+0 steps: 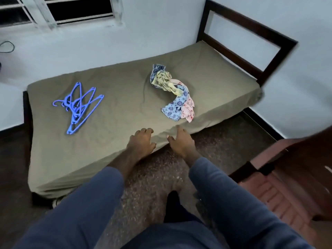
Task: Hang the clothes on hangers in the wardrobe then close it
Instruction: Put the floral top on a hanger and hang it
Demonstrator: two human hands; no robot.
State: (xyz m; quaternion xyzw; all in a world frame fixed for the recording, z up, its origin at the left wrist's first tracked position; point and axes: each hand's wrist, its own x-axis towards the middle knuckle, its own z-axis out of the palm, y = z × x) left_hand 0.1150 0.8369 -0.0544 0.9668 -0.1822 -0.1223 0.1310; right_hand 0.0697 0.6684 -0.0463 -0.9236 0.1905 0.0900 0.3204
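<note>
Our hands, left point(141, 143) and right point(181, 142), reach empty with relaxed fingers toward the bed point(116, 90), hangers point(78, 106) left of center, clothes point(175, 95) right.

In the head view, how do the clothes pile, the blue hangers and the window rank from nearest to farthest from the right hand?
1. clothes pile: on the bed, just beyond the right hand.
2. blue hangers: at the bed's left end.
3. window: behind the bed, upper left.

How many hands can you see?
2. The bare left hand is at the near edge of the olive-sheeted mattress; the bare right hand is beside it, to its right.
</note>
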